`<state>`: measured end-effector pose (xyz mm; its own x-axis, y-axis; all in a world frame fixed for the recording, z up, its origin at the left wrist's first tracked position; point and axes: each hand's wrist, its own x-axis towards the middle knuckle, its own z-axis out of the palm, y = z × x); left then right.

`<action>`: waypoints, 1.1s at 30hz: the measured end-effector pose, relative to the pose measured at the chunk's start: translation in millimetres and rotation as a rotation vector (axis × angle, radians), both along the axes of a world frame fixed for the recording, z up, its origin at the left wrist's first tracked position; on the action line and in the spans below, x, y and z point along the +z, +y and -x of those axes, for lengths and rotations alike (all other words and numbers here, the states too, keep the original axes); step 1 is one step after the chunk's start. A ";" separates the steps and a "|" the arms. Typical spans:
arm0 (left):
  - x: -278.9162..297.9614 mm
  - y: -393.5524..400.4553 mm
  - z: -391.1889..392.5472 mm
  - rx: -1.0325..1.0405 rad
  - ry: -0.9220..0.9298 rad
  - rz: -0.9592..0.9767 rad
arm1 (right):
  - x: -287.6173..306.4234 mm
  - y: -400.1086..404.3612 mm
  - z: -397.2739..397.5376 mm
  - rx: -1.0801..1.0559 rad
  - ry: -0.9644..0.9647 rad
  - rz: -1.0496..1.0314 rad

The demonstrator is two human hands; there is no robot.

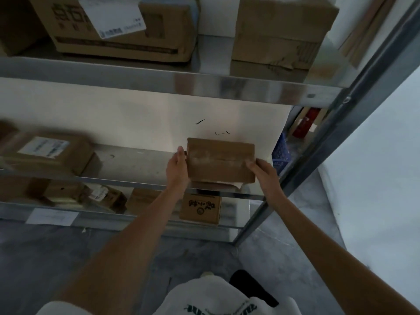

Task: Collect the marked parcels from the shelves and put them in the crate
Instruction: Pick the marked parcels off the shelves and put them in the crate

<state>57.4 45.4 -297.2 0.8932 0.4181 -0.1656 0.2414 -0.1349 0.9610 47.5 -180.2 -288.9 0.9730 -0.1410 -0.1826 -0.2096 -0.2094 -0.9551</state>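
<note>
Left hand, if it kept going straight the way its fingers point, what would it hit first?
Probably the white back panel behind the middle shelf. The left hand points up along the brown parcel; depth is unclear.

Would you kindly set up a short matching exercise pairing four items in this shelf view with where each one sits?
Items:
1. plain brown parcel
2. large printed carton
3. blue crate
4. labelled parcel

Places:
A. top shelf, left
B. beyond the shelf's right end
C. between left hand and right hand
D. middle shelf, far left

Pairs: 1-C, 2-A, 3-B, 4-D
</note>
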 end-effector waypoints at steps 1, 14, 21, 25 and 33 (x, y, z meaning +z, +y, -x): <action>1.8 1.7 -4.6 0.008 0.007 0.068 | 3.8 0.7 -1.1 0.001 -0.007 -0.063; -5.1 19.8 -22.9 -0.167 0.067 -0.033 | -16.2 13.5 -30.8 -0.009 0.057 -0.006; -20.4 20.9 -17.3 -0.233 0.141 -0.022 | -36.3 18.5 -20.8 0.011 0.228 -0.028; -30.0 15.9 -11.9 0.190 0.203 -0.001 | -37.7 19.9 -22.6 0.035 0.149 0.015; -22.2 -9.9 25.2 0.563 0.306 0.747 | -21.9 21.4 -26.6 0.256 0.178 0.329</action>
<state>32.2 35.5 -319.4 0.4700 0.4634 -0.7512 0.3365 0.6928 0.6379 74.1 -158.8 -310.8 0.9415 0.0211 -0.3364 -0.2671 -0.5620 -0.7828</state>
